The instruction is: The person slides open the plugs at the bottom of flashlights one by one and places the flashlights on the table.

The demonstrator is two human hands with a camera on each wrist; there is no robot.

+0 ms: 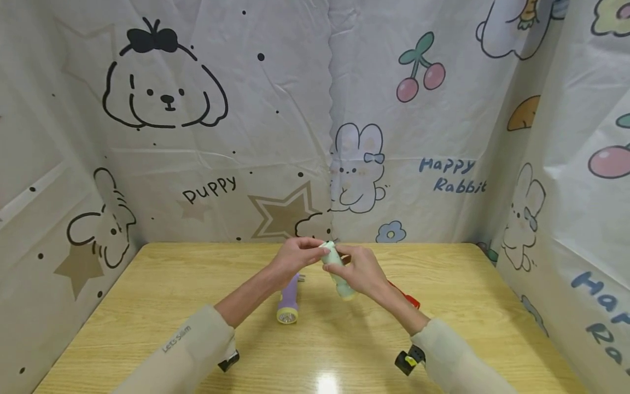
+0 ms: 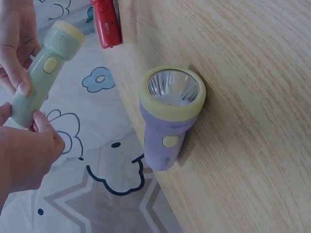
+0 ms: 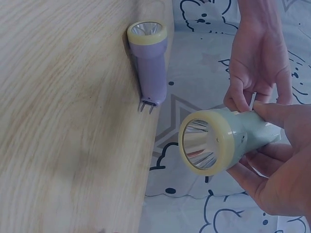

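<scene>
Both hands hold a pale green flashlight (image 1: 343, 289) with a yellow rim, raised over the far part of the table. My right hand (image 1: 365, 272) grips its body, thumb on one side and fingers on the other. At the tail end, my left hand (image 1: 294, 257) pinches it between thumb and fingertips. A yellow switch (image 2: 50, 65) shows on its side in the left wrist view, and its lens points away from my left hand. In the right wrist view, a thin prong-like piece (image 3: 253, 99) sticks out by the left fingertips.
A purple flashlight (image 1: 289, 298) lies on the wooden table (image 1: 236, 339), lens toward me, with two metal plug prongs (image 3: 146, 107) at its tail. Farther right lies a red flashlight-like object (image 2: 106, 26), partly hidden by my right forearm in the head view. Printed cloth (image 1: 275, 109) surrounds the table.
</scene>
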